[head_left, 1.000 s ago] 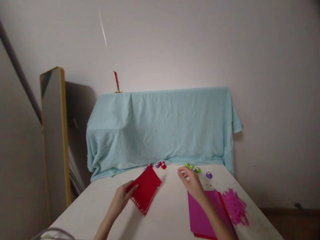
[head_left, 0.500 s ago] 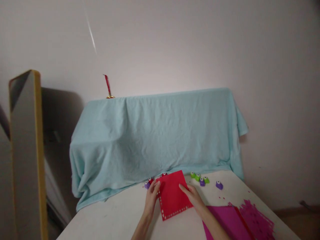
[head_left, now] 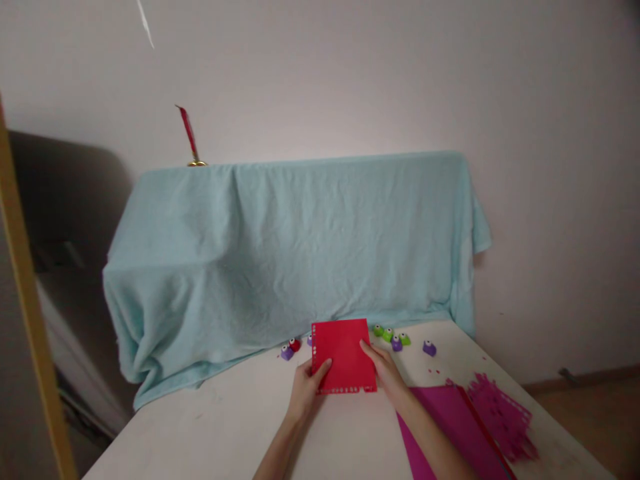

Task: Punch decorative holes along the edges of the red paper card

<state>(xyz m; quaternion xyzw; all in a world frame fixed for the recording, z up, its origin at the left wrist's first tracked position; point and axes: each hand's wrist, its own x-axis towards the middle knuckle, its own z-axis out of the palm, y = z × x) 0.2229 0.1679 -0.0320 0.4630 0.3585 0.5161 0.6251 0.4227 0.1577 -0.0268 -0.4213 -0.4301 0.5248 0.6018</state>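
Upright above the table, a square sheet of red paper [head_left: 343, 350] has small punched holes along its left and bottom edges. My left hand [head_left: 304, 392] pinches its lower left side, thumb lying on the front. On the right side, my right hand [head_left: 384, 367] grips the sheet with the thumb in front; both hands' other fingers are mostly hidden behind it. Beyond the sheet stand small craft punches with eye-like tops: a purple one [head_left: 287, 353] and a red one [head_left: 295, 345] on the left, several green punches [head_left: 388, 335] and purple ones on the right.
Magenta paper [head_left: 440, 417] lies under my right forearm, with a red strip along its right edge. Beside it is ragged, hole-filled magenta paper [head_left: 503, 419]. A light blue cloth [head_left: 320, 240] drapes over a block at the table's [head_left: 215, 427] back. A yellow-framed panel [head_left: 25, 300] stands left.
The red sheet has turned from tilted to nearly straight. My left hand has shifted from its upper left edge to its lower left. The camera view has moved too.
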